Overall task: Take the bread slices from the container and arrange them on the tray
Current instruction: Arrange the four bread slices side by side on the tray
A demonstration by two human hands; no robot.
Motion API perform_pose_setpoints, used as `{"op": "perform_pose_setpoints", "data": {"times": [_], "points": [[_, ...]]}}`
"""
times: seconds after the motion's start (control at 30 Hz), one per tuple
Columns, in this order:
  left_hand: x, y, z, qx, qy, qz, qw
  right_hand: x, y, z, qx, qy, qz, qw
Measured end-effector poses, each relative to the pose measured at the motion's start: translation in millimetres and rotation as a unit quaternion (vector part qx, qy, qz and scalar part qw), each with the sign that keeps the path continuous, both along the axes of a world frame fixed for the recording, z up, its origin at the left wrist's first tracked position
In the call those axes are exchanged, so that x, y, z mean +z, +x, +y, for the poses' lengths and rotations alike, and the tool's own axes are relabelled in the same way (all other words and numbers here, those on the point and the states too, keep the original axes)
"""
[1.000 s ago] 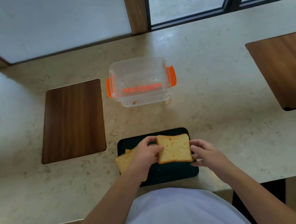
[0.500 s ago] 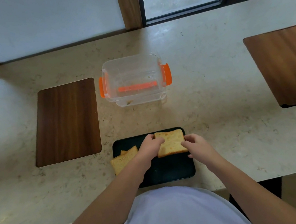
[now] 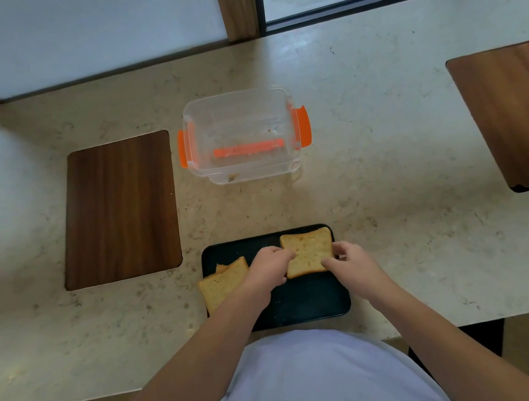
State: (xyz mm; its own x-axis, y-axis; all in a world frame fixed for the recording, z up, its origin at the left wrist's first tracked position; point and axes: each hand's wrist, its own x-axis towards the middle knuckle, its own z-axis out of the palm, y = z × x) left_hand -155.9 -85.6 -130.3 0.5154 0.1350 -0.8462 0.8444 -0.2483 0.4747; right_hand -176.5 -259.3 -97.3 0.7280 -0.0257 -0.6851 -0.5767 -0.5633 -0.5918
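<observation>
Change from the earlier views: the square golden toasted bread slice point(image 3: 307, 251), previously nearer the middle of the dark rectangular tray point(image 3: 310, 304), now lies at its far right corner. The left hand point(image 3: 268, 267) and right hand point(image 3: 353, 264) have followed, fingertips at its edges.

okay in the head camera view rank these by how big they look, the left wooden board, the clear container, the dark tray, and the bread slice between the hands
Largest to smallest as they appear:
1. Left wooden board
2. Clear container and dark tray: too alike to rank, and arms hide part of the tray
3. Bread slice, clearly smallest
</observation>
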Motion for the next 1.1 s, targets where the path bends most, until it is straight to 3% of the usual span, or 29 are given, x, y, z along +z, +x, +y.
{"op": "perform_pose_setpoints", "data": {"times": [0.9,1.1], "points": [[-4,3,0,0.078,-0.046,0.023,0.996,-12,7,6,-0.010,-0.018,-0.002,1.000],[17,-2,16,0.040,-0.021,-0.030,0.999,-7,7,7,-0.012,-0.019,-0.013,1.000]]}}
